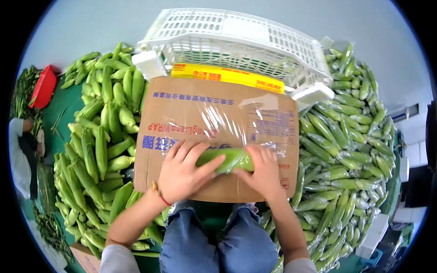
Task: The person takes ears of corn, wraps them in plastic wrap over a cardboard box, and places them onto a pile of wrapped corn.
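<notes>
A green ear of corn (226,160) lies crosswise on a cardboard box (182,107), with clear plastic film around it. My left hand (185,169) holds its left end, thumb along the near side. Around its right end are the fingers of my right hand (261,170). Shiny clear film (223,118) is spread over the box top beyond the corn. At the box's far edge sits a yellow film roll (227,77) between two white end pieces.
A white plastic crate (246,34) stands behind the box. Unwrapped corn (95,141) is heaped at left, wrapped corn (346,159) at right. Farther left are a red basin (44,86) and another person (22,154).
</notes>
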Demonstrator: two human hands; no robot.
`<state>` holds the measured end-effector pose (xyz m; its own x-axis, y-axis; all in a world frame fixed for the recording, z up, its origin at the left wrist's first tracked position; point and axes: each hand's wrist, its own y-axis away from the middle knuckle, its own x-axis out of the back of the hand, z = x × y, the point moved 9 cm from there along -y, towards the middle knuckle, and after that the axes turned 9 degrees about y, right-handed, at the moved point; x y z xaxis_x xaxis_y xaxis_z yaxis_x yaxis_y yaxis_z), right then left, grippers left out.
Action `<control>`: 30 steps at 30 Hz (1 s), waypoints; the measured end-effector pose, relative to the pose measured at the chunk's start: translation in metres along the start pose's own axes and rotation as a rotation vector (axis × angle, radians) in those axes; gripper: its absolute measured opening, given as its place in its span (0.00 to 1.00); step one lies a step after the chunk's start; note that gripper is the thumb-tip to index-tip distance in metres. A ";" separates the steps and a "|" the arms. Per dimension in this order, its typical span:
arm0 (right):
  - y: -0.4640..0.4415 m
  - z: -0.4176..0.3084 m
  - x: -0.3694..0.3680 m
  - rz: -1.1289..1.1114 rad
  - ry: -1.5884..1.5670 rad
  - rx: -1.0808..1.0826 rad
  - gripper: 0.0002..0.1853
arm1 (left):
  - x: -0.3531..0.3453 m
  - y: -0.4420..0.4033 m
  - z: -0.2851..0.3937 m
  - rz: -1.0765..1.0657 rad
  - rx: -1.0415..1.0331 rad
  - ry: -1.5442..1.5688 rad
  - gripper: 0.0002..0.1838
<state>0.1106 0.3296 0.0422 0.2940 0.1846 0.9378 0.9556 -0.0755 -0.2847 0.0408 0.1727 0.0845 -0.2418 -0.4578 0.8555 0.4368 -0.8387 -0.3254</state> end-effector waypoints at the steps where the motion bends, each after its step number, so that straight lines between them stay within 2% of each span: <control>1: -0.007 0.006 -0.006 0.011 0.005 -0.015 0.31 | 0.015 0.014 0.009 0.163 -0.019 -0.076 0.26; 2: -0.012 0.013 -0.008 0.027 0.019 -0.042 0.31 | 0.008 0.037 -0.001 0.235 0.099 -0.037 0.21; 5: -0.019 0.017 -0.002 0.129 -0.035 -0.077 0.28 | -0.016 0.084 -0.036 0.149 0.162 -0.060 0.16; 7: -0.022 0.011 0.002 0.202 -0.022 0.029 0.26 | 0.001 0.089 -0.083 0.117 0.458 0.134 0.08; 9: -0.027 0.010 0.006 0.243 -0.036 0.127 0.25 | 0.034 0.045 -0.115 0.297 0.511 0.595 0.05; 12: -0.023 0.010 0.003 0.287 -0.053 0.183 0.25 | 0.017 -0.045 -0.137 0.124 0.221 0.329 0.06; 13: -0.027 0.012 0.005 0.308 -0.055 0.197 0.25 | -0.012 -0.070 -0.136 -0.028 0.284 0.379 0.08; 14: -0.032 0.015 0.003 0.287 -0.054 0.163 0.24 | -0.035 -0.089 -0.120 -0.261 0.344 0.297 0.10; 15: -0.034 0.016 0.001 0.255 -0.055 0.121 0.23 | -0.063 -0.099 -0.093 -0.386 0.130 0.130 0.09; 16: -0.033 0.017 -0.001 0.223 -0.054 0.077 0.23 | -0.084 -0.094 -0.073 -0.441 0.112 0.111 0.09; 17: -0.031 0.023 -0.008 0.094 -0.072 -0.009 0.23 | -0.085 -0.091 -0.063 -0.475 0.174 0.113 0.10; 18: -0.026 0.028 -0.011 -0.031 -0.091 -0.096 0.23 | -0.083 -0.078 -0.053 -0.594 0.209 0.178 0.12; 20: -0.014 0.024 -0.020 -0.339 -0.139 -0.216 0.25 | -0.062 -0.033 -0.017 -0.621 0.292 0.418 0.15; 21: -0.006 0.015 -0.024 -0.525 -0.167 -0.245 0.27 | -0.055 -0.010 0.004 -0.447 0.190 0.351 0.26; 22: 0.007 0.008 -0.033 -0.710 -0.192 -0.270 0.28 | -0.052 0.012 0.022 -0.385 0.163 0.267 0.38; 23: 0.020 -0.005 -0.035 -0.727 -0.243 -0.201 0.31 | -0.055 0.030 0.029 -0.359 0.188 0.214 0.43; 25: 0.029 -0.005 -0.027 -0.798 -0.297 -0.323 0.30 | -0.050 0.023 0.024 -0.301 0.150 0.023 0.42; 28: 0.000 -0.024 0.022 -0.150 -0.031 0.026 0.34 | -0.052 -0.026 -0.033 -0.137 0.239 -0.102 0.40; 29: -0.004 -0.031 0.016 -0.138 0.031 0.121 0.36 | -0.054 -0.047 -0.062 -0.041 0.248 -0.143 0.39; 30: -0.011 -0.036 0.004 -0.122 0.094 0.215 0.38 | -0.055 -0.070 -0.080 -0.044 0.182 -0.182 0.38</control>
<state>0.1006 0.2956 0.0559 0.1826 0.0866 0.9794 0.9688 0.1538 -0.1943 -0.0458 0.2335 0.0280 -0.1116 -0.3477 0.9309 0.5824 -0.7819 -0.2222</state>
